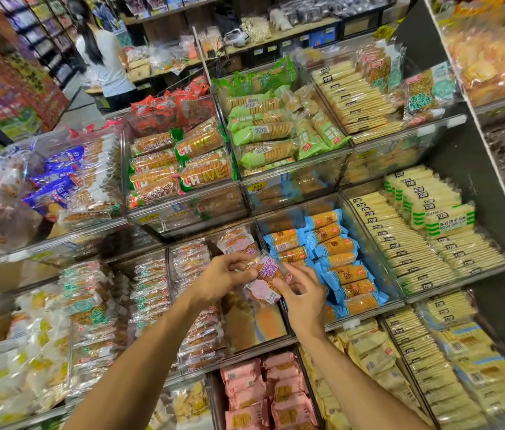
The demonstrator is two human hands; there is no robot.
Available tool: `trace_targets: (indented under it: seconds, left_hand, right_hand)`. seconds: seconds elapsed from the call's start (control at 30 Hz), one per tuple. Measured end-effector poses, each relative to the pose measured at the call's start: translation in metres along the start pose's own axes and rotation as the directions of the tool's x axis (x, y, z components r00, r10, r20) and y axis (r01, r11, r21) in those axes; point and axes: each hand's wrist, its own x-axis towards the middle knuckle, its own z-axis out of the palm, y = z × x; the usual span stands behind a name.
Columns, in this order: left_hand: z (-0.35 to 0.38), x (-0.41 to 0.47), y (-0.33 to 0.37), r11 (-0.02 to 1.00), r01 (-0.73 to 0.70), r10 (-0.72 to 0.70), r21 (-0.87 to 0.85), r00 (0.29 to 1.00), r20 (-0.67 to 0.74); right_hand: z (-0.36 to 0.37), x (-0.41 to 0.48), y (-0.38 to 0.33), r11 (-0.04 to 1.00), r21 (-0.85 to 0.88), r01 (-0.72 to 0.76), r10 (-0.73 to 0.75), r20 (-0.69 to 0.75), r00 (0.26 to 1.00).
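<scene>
I hold a clear snack packet (266, 282) with a purple label and a pink round sticker over a mostly empty clear bin (257, 324) in the middle shelf row. My left hand (223, 277) pinches the packet's upper left edge. My right hand (302, 297) grips its right side, fingers curled against the wrapper. Another packet of the same kind (238, 242) lies at the back of that bin.
Tiered clear bins hold biscuit packs: blue-wrapped ones (331, 259) just right of my hands, orange "CHIVE" packs (183, 162) above, green packs (272, 131), pale soda biscuits (425, 234), pink packs (263, 395) below. A person (102, 54) stands in the aisle at the far left.
</scene>
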Motion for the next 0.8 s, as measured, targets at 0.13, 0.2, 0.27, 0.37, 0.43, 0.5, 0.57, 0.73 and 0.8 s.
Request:
trace_targets:
  seconds: [0.13,0.2,0.27,0.37,0.43,0.5,0.57,0.73,0.8]
  left_hand:
    - [0.001,0.000,0.002,0.999,-0.016,0.015,0.052,1.000,0.019]
    - [-0.002,0.002,0.001,0.996,0.001,0.000,0.092,1.000,-0.012]
    - [-0.007,0.005,-0.004,0.998,0.050,-0.048,0.027,0.996,-0.079]
    - [-0.012,0.010,-0.014,0.995,0.081,-0.094,-0.059,0.956,-0.279]
    - [-0.006,0.013,-0.017,0.995,0.094,-0.101,-0.037,0.904,-0.415]
    - [0.005,0.020,-0.019,0.994,0.104,-0.078,0.025,0.866,-0.493]
    - [0.017,0.027,-0.019,0.990,0.103,-0.036,0.095,0.839,-0.543]
    - [0.041,0.042,-0.022,0.984,0.168,-0.097,0.055,0.774,-0.625]
    - [0.051,0.045,-0.030,0.983,0.184,-0.132,0.016,0.762,-0.634]
  right_hand:
    - [0.002,-0.002,-0.003,0.993,0.073,-0.089,0.090,-0.014,0.996]
    - [0.003,-0.003,-0.001,0.994,0.085,-0.067,0.069,-0.029,0.997]
    - [0.003,-0.004,0.002,1.000,0.010,-0.024,0.024,-0.032,0.999]
    - [0.006,-0.005,0.004,0.988,-0.150,0.032,-0.029,0.023,0.999]
    - [0.009,-0.005,0.004,0.979,-0.200,0.047,-0.032,0.077,0.997]
    - [0.010,-0.004,0.005,0.975,-0.214,0.056,-0.037,0.092,0.995]
    - [0.010,-0.003,0.007,0.980,-0.195,0.049,-0.032,0.092,0.995]
    - [0.008,-0.001,0.010,0.979,-0.196,0.056,-0.039,0.089,0.995]
    - [0.008,0.000,0.011,0.975,-0.211,0.066,-0.049,0.086,0.995]
